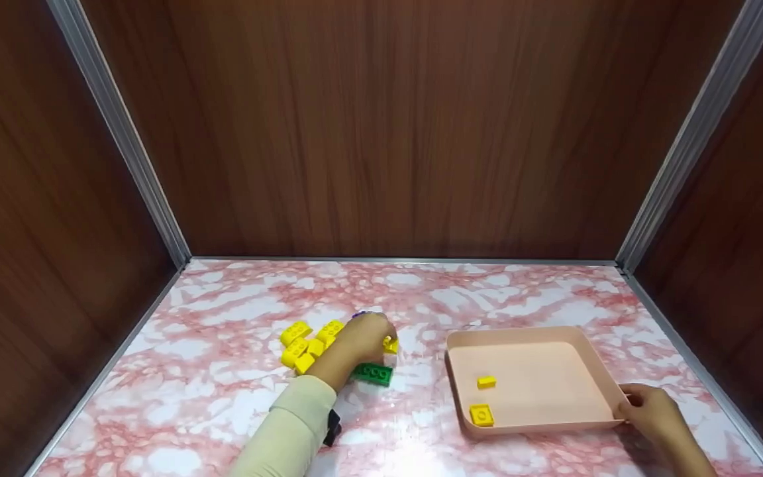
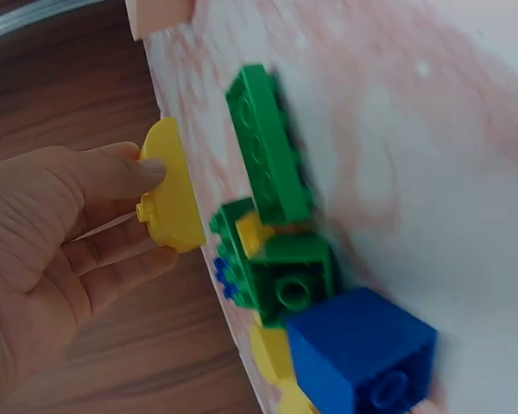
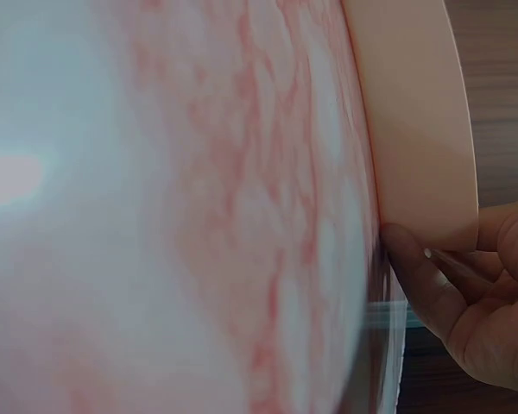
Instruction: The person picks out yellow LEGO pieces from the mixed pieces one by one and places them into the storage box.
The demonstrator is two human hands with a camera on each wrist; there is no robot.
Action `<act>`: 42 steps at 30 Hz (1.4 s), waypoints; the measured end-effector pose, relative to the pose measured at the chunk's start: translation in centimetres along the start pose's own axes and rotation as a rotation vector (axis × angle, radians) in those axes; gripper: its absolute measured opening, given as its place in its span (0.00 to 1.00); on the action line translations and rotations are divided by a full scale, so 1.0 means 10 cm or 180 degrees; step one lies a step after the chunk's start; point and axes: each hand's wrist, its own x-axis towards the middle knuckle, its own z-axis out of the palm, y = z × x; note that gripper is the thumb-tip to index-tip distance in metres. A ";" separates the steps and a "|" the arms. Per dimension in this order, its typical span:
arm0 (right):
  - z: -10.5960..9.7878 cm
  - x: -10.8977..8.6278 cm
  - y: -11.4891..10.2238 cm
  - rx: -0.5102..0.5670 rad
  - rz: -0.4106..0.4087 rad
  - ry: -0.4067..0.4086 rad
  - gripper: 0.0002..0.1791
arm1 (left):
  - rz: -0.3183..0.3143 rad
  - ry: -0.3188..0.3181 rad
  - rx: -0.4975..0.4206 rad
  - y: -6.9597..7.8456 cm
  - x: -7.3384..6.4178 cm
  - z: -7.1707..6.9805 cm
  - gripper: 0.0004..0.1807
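Note:
Over the brick pile, my left hand [image 1: 365,339] pinches a yellow toy brick with a rounded side [image 2: 174,194] between thumb and fingers. Close by lie a long green brick [image 1: 373,375], another green brick [image 2: 293,280] and a blue brick [image 2: 358,345]. Several yellow bricks [image 1: 295,350] are heaped left of that hand, partly hidden by the forearm. My right hand [image 1: 652,409] grips the near right corner of a peach tray [image 1: 547,371], thumb and fingers on its wall. Inside the tray sit a yellow square brick [image 1: 481,415] and a small yellow brick [image 1: 486,382].
The pink and white marbled table [image 1: 222,411] carries everything. Dark wood-grain panels [image 1: 408,132] enclose it at the back and both sides, joined by metal corner posts [image 1: 130,139]. The tray stands to the right of the brick pile.

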 end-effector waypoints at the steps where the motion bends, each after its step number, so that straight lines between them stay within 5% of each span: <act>1: 0.00 0.00 0.00 0.0057 0.0028 -0.0010 0.22 | 0.0043 0.0016 0.0023 0.03 0.01 0.00 0.17; 13: 0.03 -0.03 0.00 0.0347 0.0127 -0.0032 0.23 | 0.0708 0.0269 0.0474 0.46 0.13 -0.01 0.11; 20: 0.00 -0.02 0.01 0.0031 -0.0036 -0.0008 0.23 | 0.0889 0.0356 0.0669 0.74 0.27 -0.02 0.09; 30: 0.03 -0.02 0.01 0.0057 -0.0005 0.0017 0.22 | 0.0938 0.0265 0.0788 1.06 0.45 0.10 0.12; 42: 0.03 -0.03 0.01 0.0322 0.0100 -0.0045 0.24 | 0.0654 -0.0002 0.0701 1.31 0.74 0.24 0.13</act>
